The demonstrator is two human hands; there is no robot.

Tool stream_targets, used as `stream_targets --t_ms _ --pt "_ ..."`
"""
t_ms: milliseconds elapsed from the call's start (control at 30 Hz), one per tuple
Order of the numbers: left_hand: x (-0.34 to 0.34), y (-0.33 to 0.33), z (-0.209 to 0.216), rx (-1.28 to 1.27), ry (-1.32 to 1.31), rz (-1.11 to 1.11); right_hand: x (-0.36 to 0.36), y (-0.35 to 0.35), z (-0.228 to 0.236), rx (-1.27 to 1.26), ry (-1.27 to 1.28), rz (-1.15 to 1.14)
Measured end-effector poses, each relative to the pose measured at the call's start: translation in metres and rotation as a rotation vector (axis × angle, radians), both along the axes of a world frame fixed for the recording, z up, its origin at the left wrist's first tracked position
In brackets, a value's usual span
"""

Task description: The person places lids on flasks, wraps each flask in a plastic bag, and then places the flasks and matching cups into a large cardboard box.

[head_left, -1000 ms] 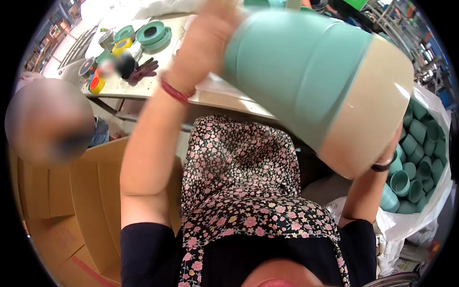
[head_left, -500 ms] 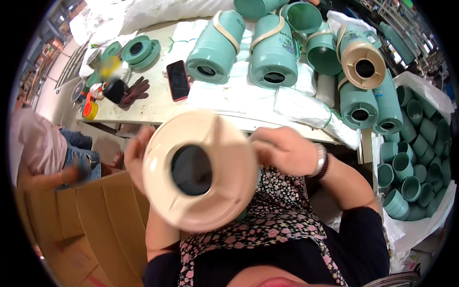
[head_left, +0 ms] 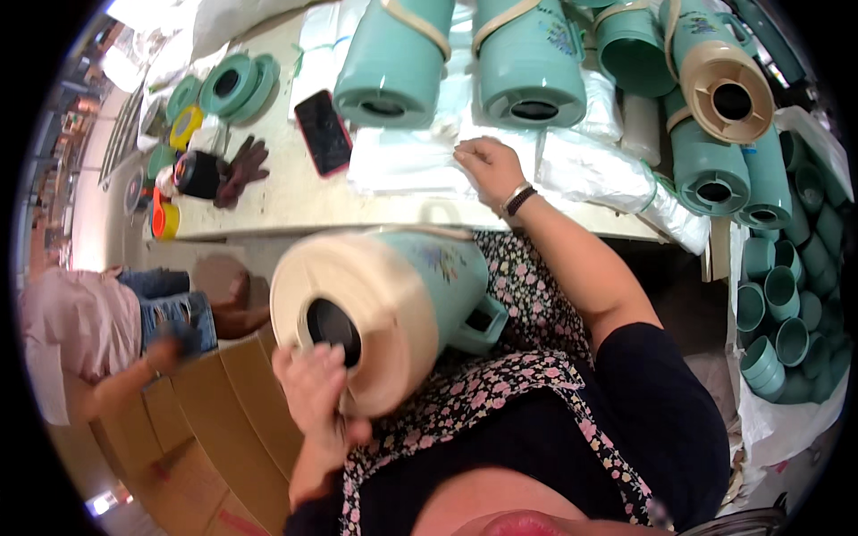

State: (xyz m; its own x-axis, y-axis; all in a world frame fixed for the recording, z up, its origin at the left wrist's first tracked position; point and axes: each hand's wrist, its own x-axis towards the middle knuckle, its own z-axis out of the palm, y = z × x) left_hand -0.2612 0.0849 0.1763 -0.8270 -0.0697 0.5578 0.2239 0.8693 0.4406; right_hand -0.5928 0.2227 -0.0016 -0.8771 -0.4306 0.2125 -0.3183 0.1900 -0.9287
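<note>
A green thermos flask (head_left: 447,272) with a cream base ring lies tilted across my lap, its bottom end facing left and up. My left hand (head_left: 317,393) is closed on the near edge of that base, beside the dark round opening. The flask's green side handle (head_left: 483,322) points toward my right side. Over the table, my right hand (head_left: 496,170) is closed in a pinch on a clear plastic bag (head_left: 407,161) in the flat white stack. How much of the bag it holds is hidden.
Several green flasks (head_left: 398,58) stand along the table (head_left: 304,210). A phone (head_left: 323,132), a dark glove (head_left: 241,170) and green round parts (head_left: 237,85) lie at left. Green cups (head_left: 782,290) fill a sack at right. Cardboard (head_left: 232,402) and another person (head_left: 98,326) are at left.
My right hand has left the flask and reached forward to the plastic bags. The flask has turned onto its side, and my left hand has moved to the base's near edge.
</note>
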Motion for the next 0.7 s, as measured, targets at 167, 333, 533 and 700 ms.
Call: stream_targets --t_ms 167,333,533,700 --pt "-0.090 -0.075 0.019 0.560 0.289 -0.038 0.006 0.027 0.028 0.260 0.209 0.082" --pt "-0.143 -0.032 -0.010 0.668 -0.236 -0.419 0.006 0.041 0.059 0.388 0.390 0.191" --pt "-0.174 -0.027 -0.018 0.939 -0.182 -0.490 -0.033 0.011 0.063 0.842 0.199 0.053" --pt "-0.222 -0.051 -0.033 1.001 -0.297 -0.270 -0.020 -0.012 0.124 -0.240 -0.584 0.707"
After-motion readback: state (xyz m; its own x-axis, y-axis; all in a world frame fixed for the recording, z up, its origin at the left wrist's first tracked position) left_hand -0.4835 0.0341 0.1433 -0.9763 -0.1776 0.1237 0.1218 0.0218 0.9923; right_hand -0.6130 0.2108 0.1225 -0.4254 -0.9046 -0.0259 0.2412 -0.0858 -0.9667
